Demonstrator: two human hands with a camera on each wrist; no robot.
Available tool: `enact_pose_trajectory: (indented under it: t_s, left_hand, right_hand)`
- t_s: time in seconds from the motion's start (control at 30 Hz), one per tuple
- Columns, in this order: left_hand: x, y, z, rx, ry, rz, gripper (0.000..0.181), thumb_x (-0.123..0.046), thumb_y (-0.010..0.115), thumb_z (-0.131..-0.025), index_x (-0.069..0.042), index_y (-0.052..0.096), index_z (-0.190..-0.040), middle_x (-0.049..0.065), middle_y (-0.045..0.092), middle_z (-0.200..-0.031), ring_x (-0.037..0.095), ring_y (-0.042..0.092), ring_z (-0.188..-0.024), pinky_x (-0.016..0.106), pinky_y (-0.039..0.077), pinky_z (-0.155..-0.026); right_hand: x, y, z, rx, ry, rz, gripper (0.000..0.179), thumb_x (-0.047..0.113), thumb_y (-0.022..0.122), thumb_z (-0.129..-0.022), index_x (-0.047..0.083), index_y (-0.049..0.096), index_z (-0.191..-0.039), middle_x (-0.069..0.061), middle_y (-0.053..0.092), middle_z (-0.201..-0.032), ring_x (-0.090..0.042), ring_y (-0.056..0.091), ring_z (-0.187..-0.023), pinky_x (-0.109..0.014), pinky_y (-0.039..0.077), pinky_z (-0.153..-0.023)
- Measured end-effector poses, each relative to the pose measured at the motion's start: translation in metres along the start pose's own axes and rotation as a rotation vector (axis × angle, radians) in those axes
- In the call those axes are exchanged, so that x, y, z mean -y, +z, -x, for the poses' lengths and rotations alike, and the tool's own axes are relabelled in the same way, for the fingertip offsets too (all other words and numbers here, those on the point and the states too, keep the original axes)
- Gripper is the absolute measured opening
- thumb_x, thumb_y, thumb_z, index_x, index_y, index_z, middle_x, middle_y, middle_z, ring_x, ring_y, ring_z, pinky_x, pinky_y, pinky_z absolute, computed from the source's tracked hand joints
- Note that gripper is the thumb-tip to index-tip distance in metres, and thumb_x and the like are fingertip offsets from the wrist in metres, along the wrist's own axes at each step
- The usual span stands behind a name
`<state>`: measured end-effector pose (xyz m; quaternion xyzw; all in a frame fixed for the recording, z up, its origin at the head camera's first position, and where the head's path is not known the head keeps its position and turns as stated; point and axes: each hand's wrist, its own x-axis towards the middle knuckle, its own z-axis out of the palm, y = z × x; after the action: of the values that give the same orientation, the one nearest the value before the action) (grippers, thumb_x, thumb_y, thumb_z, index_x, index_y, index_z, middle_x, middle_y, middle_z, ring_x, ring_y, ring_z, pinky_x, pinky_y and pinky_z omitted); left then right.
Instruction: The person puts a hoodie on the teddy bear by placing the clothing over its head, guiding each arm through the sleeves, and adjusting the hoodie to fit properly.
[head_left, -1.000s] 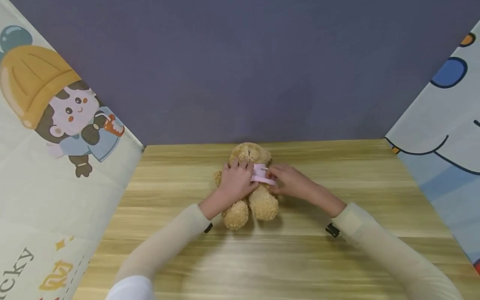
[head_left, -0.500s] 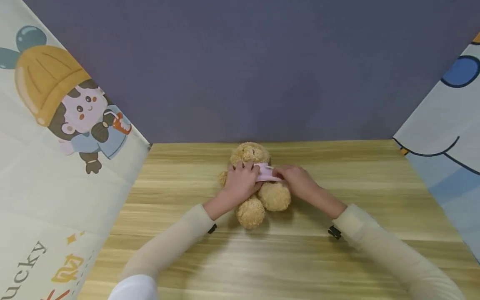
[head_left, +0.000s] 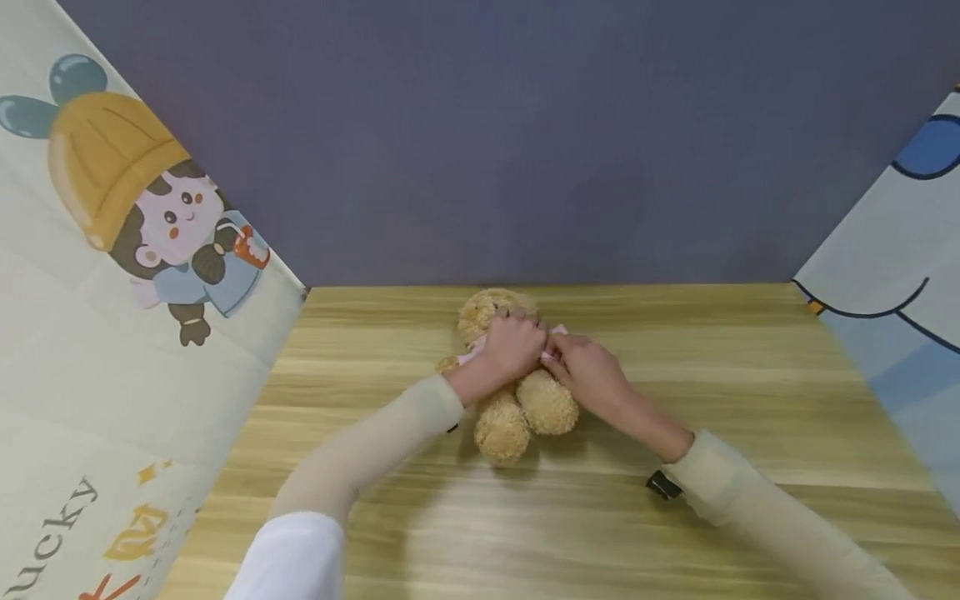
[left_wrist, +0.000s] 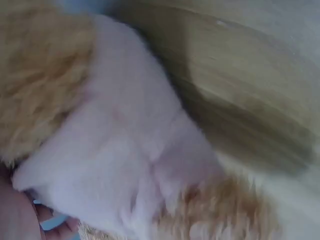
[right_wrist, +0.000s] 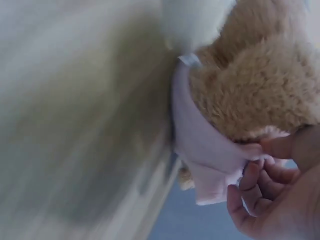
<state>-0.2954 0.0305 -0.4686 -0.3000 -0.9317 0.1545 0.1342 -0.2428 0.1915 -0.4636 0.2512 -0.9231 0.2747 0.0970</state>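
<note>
A light brown teddy bear (head_left: 502, 427) lies on its back, legs toward me, wearing a pale pink shirt (right_wrist: 207, 150). My right hand (head_left: 596, 375) is at its right side and pinches the shirt's hem between thumb and fingers, pulling it out from the fur, as the right wrist view shows. Across the bear's belly reaches my left hand (head_left: 513, 346), fingers curled beside the right hand. In the left wrist view, the shirt draws into folds toward that hand (left_wrist: 20, 215), which grips its edge. Much of the shirt and belly is hidden under the hands in the head view.
The bear lies near the back of a wood-grain table (head_left: 675, 333). Behind it rises a dark blue-grey wall panel (head_left: 480, 142). Cartoon-printed sheets (head_left: 45, 333) stand along the sides. A black strap piece (head_left: 663, 485) shows at the right cuff.
My left hand has moved right across the bear's belly to beside the right hand, uncovering the shirt's left side. The right hand keeps its hold on the hem. The bear's legs have shifted right.
</note>
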Motion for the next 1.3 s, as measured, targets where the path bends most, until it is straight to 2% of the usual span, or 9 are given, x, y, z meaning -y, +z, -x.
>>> enact_pose_trajectory:
  t_s: [0.23,0.3,0.47,0.67,0.83,0.97,1.13,1.23,1.3]
  left_hand:
    - [0.001,-0.007,0.013,0.152,-0.017,0.079,0.051,-0.061,0.067,-0.090,-0.020,0.070,-0.120,0.000,0.069,-0.115,0.020,0.060,-0.109,0.045,0.051,-0.090]
    - [0.002,-0.008,0.013,0.134,-0.028,0.084,0.044,-0.055,0.069,-0.091,-0.020,0.070,-0.119,0.000,0.069,-0.115,0.020,0.060,-0.108,0.044,0.052,-0.087]
    - [-0.003,0.006,0.006,-0.030,-0.028,0.008,0.019,-0.033,0.061,-0.099,-0.020,0.074,-0.100,-0.004,0.072,-0.101,0.019,0.062,-0.094,0.041,0.050,-0.076]
    - [-0.003,0.005,0.019,0.021,-0.091,0.041,0.027,-0.042,0.062,-0.099,-0.022,0.071,-0.115,-0.001,0.069,-0.115,0.020,0.059,-0.108,0.044,0.049,-0.086]
    - [0.005,-0.016,0.029,0.156,-0.052,0.143,0.055,-0.055,0.061,-0.096,-0.019,0.060,-0.137,0.007,0.063,-0.132,0.029,0.052,-0.128,0.053,0.047,-0.099]
    - [0.019,-0.042,0.023,0.359,0.036,0.297,0.076,-0.065,0.063,-0.091,-0.020,0.048,-0.150,0.006,0.060,-0.140,0.031,0.047,-0.135,0.061,0.041,-0.105]
    - [0.038,-0.065,0.005,0.636,0.186,0.526,0.081,-0.060,0.058,-0.096,-0.015,0.033,-0.159,0.005,0.052,-0.150,0.026,0.046,-0.138,0.050,0.036,-0.114]
    - [0.038,-0.067,-0.003,0.645,0.181,0.581,0.062,-0.051,0.050,-0.104,-0.011,0.045,-0.151,0.007,0.062,-0.136,0.021,0.059,-0.119,0.040,0.045,-0.103]
    - [0.032,-0.061,-0.009,0.593,0.136,0.564,0.052,-0.048,0.051,-0.105,-0.014,0.055,-0.143,0.004,0.066,-0.127,0.019,0.063,-0.107,0.038,0.052,-0.089]
  right_hand:
    - [-0.008,0.004,0.010,0.021,0.051,-0.021,0.011,0.016,0.075,-0.092,0.009,0.068,-0.099,-0.003,0.071,-0.090,-0.013,0.056,-0.069,-0.031,0.049,-0.060]
    - [-0.006,0.005,0.010,0.028,0.045,-0.045,0.011,0.013,0.076,-0.091,0.008,0.068,-0.098,-0.003,0.070,-0.088,-0.012,0.057,-0.069,-0.030,0.050,-0.061]
    - [0.003,0.011,0.011,0.056,-0.029,-0.132,0.009,0.012,0.072,-0.095,0.005,0.066,-0.094,-0.003,0.068,-0.084,-0.015,0.065,-0.076,-0.030,0.055,-0.068]
    - [-0.024,-0.001,0.010,0.029,0.067,-0.154,0.013,0.010,0.070,-0.095,0.004,0.069,-0.107,-0.007,0.072,-0.094,-0.020,0.068,-0.083,-0.036,0.058,-0.072]
    - [-0.047,-0.004,0.004,0.049,0.124,-0.111,0.020,0.017,0.071,-0.096,0.004,0.069,-0.111,-0.010,0.071,-0.102,-0.025,0.068,-0.089,-0.041,0.058,-0.077]
    - [-0.050,0.002,-0.002,0.058,0.096,-0.127,0.020,0.017,0.071,-0.095,0.005,0.070,-0.111,-0.009,0.073,-0.103,-0.024,0.069,-0.089,-0.039,0.058,-0.078]
    - [-0.044,0.005,-0.004,0.003,0.084,-0.102,0.012,0.014,0.072,-0.094,0.006,0.071,-0.103,-0.004,0.072,-0.090,-0.016,0.066,-0.078,-0.033,0.056,-0.068]
    - [-0.040,0.006,-0.003,-0.030,0.091,-0.060,0.009,0.016,0.072,-0.094,0.008,0.071,-0.097,-0.002,0.072,-0.084,-0.014,0.063,-0.071,-0.033,0.053,-0.063]
    - [-0.039,0.007,-0.002,-0.039,0.098,-0.070,0.010,0.016,0.072,-0.094,0.007,0.072,-0.097,-0.003,0.073,-0.085,-0.015,0.064,-0.071,-0.034,0.054,-0.063]
